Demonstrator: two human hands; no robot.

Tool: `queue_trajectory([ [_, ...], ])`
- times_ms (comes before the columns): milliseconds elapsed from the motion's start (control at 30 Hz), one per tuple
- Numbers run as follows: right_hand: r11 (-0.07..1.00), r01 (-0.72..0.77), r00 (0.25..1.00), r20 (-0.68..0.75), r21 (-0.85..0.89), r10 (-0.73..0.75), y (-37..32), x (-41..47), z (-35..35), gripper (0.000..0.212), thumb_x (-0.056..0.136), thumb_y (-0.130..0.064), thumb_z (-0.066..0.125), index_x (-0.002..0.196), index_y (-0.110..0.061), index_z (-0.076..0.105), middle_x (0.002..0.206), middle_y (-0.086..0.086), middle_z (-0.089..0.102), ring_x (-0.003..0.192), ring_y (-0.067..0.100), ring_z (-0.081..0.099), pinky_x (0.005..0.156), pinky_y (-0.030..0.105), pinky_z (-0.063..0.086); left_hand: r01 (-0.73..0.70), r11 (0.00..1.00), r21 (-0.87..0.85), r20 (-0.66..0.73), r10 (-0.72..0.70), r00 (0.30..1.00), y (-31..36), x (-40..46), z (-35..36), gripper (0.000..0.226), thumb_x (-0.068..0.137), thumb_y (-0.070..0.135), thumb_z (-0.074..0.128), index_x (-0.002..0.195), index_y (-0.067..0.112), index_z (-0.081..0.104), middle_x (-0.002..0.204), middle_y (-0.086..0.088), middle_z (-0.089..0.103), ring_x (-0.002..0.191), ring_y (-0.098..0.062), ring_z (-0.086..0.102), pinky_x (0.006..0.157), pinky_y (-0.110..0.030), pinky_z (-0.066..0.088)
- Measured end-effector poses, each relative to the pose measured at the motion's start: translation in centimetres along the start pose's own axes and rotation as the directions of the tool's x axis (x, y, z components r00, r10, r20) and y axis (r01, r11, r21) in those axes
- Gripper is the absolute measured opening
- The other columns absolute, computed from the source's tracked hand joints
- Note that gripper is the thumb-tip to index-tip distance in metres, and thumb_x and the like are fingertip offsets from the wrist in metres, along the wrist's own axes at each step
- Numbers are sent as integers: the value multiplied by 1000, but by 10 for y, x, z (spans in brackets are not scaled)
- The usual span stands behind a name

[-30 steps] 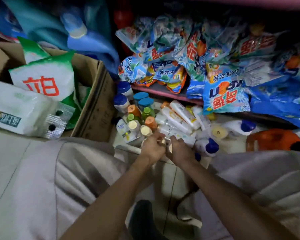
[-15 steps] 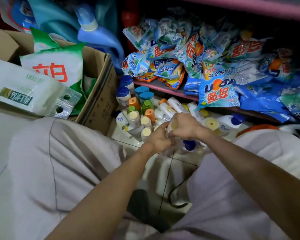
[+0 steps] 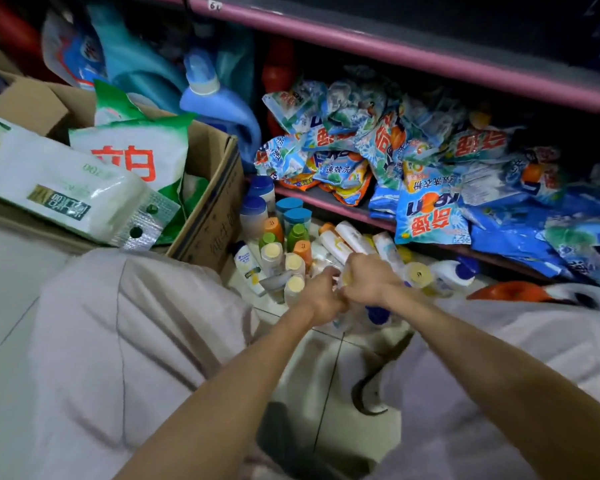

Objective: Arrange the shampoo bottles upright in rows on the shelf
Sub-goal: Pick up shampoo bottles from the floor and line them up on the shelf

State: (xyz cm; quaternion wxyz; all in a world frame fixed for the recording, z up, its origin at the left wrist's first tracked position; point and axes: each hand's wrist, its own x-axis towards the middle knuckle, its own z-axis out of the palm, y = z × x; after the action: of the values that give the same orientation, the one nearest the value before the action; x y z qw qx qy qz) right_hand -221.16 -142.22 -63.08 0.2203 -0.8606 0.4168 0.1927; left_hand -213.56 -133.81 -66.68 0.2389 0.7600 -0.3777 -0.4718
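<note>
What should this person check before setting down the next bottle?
1. Grip: both the left hand and right hand close around a pale bottle: ok.
2. Bottle upright: hidden by the hands: cannot tell.
3. Standing bottles on the left: caps up, in rows: ok.
4. White bottles behind the hands: lying down: not ok.
5. Free spot beside the rows: hands block it: cannot tell.

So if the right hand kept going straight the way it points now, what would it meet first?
Probably the white shampoo bottles lying on their sides just beyond the right hand, which grips a yellow-capped bottle together with the left hand. Depth is unclear.
</note>
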Motion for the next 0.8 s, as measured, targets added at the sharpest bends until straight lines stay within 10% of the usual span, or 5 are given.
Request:
queue_trajectory([
  [333, 999, -45, 997, 61, 5, 44, 20, 46, 68, 48, 86, -19, 55, 130, -16, 37, 124, 9, 54, 112, 31, 57, 87, 38, 49, 122, 992, -37, -233, -128, 964, -20, 60, -70, 20, 87, 8, 58, 103, 20, 57, 106, -3, 62, 99, -20, 59, 86, -31, 48],
  [467, 997, 19, 993, 118, -72, -10, 24, 53, 76, 53, 88, -17, 54, 136, -15, 32, 129, 10, 50, 112, 32, 58, 88, 40, 48, 214, 933, 288, -479, -53, 876, -27, 99, -130, 43, 87, 16, 59, 129, 12, 47, 129, -15, 48, 116, -33, 49, 98, -42, 42],
  [600, 992, 61, 986, 161, -114, -42, 35, 50, 73, 61, 89, -26, 56, 141, -17, 26, 133, 10, 47, 117, 32, 53, 91, 43, 46, 285, 820, 496, -424, -59, 904, -39, 122, -160, 60, 82, 25, 67, 134, 9, 41, 134, -20, 40, 121, -40, 42, 98, -47, 40],
  [800, 992, 7, 978, 205, -126, 20, 84, 32, 77, 48, 90, -25, 57, 135, -17, 41, 132, 9, 49, 118, 26, 52, 94, 34, 46, -57, 851, 522, -366, 283, 887, -27, 109, -96, 45, 85, 10, 56, 129, 8, 51, 127, -18, 49, 114, -36, 49, 96, -45, 42],
])
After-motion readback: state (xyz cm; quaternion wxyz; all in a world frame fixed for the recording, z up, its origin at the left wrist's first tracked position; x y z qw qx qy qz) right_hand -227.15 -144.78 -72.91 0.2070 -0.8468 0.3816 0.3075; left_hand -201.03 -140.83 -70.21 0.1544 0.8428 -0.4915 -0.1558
